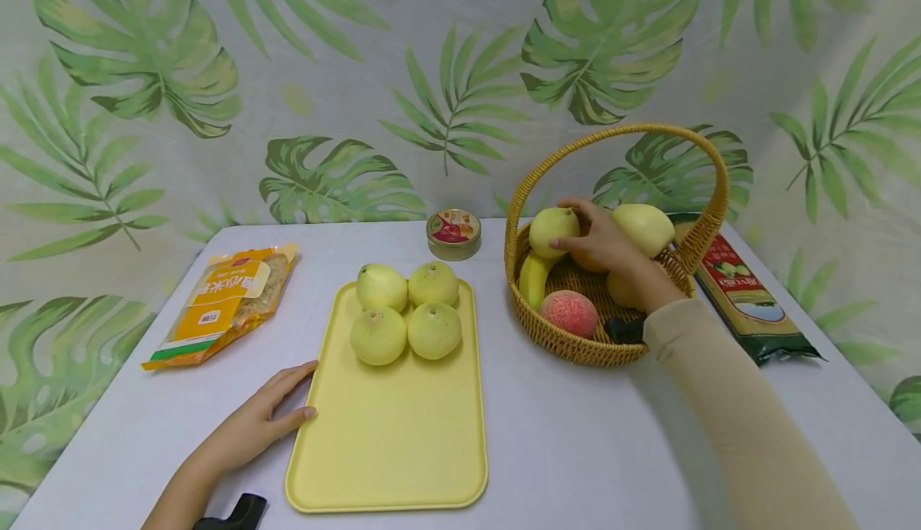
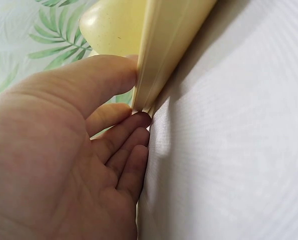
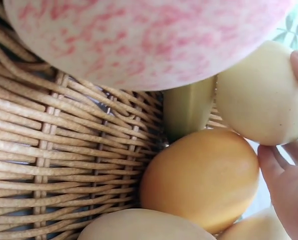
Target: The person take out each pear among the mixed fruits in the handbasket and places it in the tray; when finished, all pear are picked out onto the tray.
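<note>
My right hand (image 1: 600, 238) reaches into the wicker basket (image 1: 576, 350) and holds a round yellow-green pear (image 1: 551, 234) at the basket's left side. The right wrist view shows fingertips on opposite sides of this pear (image 3: 261, 95), right beside an orange-coloured fruit (image 3: 201, 180). My left hand (image 1: 252, 426) rests at the left edge of a yellow tray (image 1: 388, 442). Its thumb touches the rim, and its extended fingers meet the tray's edge near the tabletop in the left wrist view. Several similar pears (image 1: 435, 330) stand grouped at the tray's far end.
Also in the basket are a banana (image 1: 533, 280), a pink-red peach (image 1: 569, 313), a large pale fruit (image 1: 643, 229) and something dark. A tall handle arches over it. A green-red packet (image 1: 748, 290) lies to the right, a tin (image 1: 453, 234) behind, an orange packet (image 1: 225, 302) left.
</note>
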`<state>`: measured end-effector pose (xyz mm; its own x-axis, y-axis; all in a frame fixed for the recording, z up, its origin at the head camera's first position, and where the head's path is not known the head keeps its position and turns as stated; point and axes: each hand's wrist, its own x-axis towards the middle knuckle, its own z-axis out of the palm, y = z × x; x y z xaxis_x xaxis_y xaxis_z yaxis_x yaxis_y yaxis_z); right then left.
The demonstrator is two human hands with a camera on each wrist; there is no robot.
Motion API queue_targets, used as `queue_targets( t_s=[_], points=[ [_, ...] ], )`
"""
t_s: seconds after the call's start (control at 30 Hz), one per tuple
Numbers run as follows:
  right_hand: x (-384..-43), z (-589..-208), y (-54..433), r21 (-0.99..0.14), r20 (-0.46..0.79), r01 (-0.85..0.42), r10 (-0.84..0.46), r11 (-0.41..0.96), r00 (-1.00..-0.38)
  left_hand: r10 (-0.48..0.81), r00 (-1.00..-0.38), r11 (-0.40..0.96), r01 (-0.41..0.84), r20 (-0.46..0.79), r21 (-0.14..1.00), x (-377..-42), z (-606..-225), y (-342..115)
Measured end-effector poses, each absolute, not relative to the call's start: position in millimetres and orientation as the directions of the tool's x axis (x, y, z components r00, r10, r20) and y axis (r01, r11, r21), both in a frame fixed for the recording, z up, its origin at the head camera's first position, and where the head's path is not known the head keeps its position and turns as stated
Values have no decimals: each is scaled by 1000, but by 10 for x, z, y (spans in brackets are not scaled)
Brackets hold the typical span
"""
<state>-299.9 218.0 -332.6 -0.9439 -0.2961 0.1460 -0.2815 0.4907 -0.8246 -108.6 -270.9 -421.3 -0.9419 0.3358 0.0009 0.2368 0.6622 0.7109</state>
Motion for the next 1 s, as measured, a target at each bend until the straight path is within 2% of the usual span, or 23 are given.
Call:
queue_targets(
  t_s=[0.4,0.7,0.87,1.0],
  points=[
    [-2773,-3007,2258,-833,127,-245,-259,497,-958,335,-942,661,228,-9,715,-1092,-4206,-2697],
    [-2513,-2865,2326,-815,190,-309,-277,491,-942,330,-943,656,205,-31,727,-1086,-4207,-2699],
    [-2294,-2878,2327,-839,228,-350,-315,416,-921,325,-945,662,200,-37,723,-1084,-4208,-2699],
    [-2113,-2927,2220,-849,300,-425,-375,314,-877,325,-945,665,204,-32,718,-1082,-4208,-2704]
  ],
)
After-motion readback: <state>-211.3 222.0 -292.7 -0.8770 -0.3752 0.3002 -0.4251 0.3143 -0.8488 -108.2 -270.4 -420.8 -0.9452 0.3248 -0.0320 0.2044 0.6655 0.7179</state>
